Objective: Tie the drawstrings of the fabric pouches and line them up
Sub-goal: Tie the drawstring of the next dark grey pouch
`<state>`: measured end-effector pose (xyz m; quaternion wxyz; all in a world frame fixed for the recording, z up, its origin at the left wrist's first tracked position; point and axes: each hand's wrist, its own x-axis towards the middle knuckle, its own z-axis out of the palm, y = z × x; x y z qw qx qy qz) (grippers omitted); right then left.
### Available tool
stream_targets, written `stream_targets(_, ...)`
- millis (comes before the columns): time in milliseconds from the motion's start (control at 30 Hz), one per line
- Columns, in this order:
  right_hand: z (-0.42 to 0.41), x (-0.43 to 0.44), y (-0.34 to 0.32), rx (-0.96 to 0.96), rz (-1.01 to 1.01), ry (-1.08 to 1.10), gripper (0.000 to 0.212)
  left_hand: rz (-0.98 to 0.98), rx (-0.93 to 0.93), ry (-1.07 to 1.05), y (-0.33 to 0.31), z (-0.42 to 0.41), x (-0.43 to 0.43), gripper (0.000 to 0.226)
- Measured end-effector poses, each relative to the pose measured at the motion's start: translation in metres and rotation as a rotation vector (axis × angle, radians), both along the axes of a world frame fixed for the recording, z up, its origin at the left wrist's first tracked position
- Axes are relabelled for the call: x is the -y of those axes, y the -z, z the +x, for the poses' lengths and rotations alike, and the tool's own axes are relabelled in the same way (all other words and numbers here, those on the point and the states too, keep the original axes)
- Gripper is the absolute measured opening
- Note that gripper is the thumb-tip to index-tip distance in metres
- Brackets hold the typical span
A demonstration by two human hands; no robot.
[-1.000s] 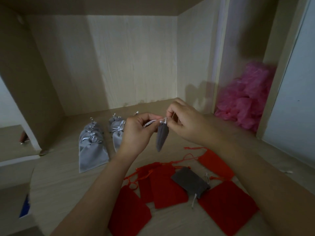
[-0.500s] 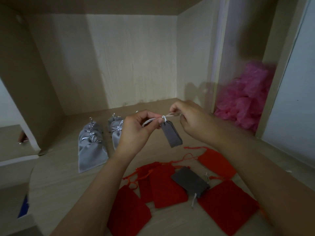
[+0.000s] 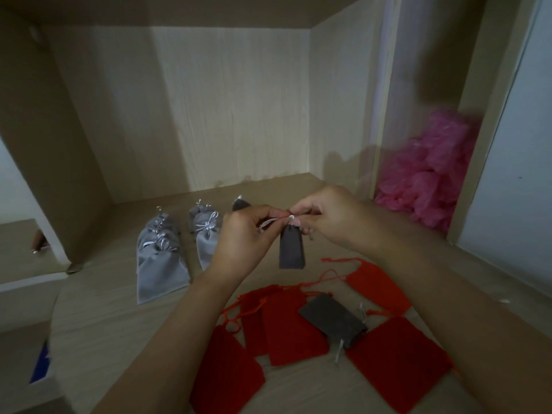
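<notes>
Item: dark grey pouch (image 3: 291, 249), hanging between both hands by its white drawstring (image 3: 270, 222). Left hand (image 3: 245, 234) pinches one cord end; right hand (image 3: 331, 219) pinches the cord at the pouch neck. Risk: cord slipping from the fingertips would likely loosen the knot and drop the pouch onto the red pouches (image 3: 292, 330) beneath.

Dim, soft blur, shadowed left, bowed edges

No readable text, label, brand, number or sign anywhere in view.
</notes>
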<state>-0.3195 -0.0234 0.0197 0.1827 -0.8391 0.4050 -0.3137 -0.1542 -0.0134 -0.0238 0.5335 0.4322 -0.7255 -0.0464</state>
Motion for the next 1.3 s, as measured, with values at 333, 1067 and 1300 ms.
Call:
stream_targets(333,0.0,-0.007,-0.01,-0.211,-0.143,0.206,0.018,0.153,0.006,-0.121,0.002,0.019,0.01,0.015)
stream_targets(1067,-0.013,0.012,0.013,-0.196,-0.038,0.316,0.017,0.607,-0.308,0.321,-0.003,0.006,-0.001,0.006)
stream_targets(1300,-0.009,0.017,0.023,-0.131,0.062,0.281,0.011,0.711,-0.493,0.438,-0.004,0.0,-0.007,0.013)
